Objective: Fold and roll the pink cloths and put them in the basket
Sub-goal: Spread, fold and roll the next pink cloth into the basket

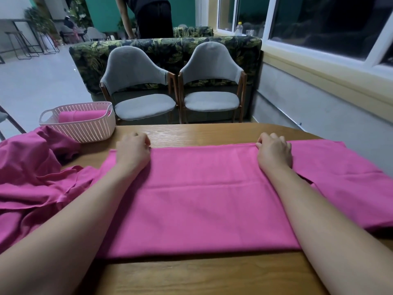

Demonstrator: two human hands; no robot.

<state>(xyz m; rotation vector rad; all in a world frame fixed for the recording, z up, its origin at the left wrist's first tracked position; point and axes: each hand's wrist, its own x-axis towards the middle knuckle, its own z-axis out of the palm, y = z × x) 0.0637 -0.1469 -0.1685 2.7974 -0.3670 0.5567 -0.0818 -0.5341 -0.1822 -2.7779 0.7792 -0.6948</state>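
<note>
A pink cloth (204, 194) lies folded flat across the wooden table (191, 273), with a crease running across its middle. My left hand (133, 151) pinches the cloth's far edge near its left end. My right hand (274, 152) pinches the same far edge further right. A pale pink plastic basket (85, 128) stands at the table's far left with one rolled pink cloth (83, 116) lying inside it. A heap of loose pink cloths (32, 171) lies crumpled on the left side of the table.
Two grey chairs (140, 81) (212, 81) face the table's far edge, with a leaf-print sofa back behind them. A wall with windows runs along the right. A person in dark clothes stands behind the sofa.
</note>
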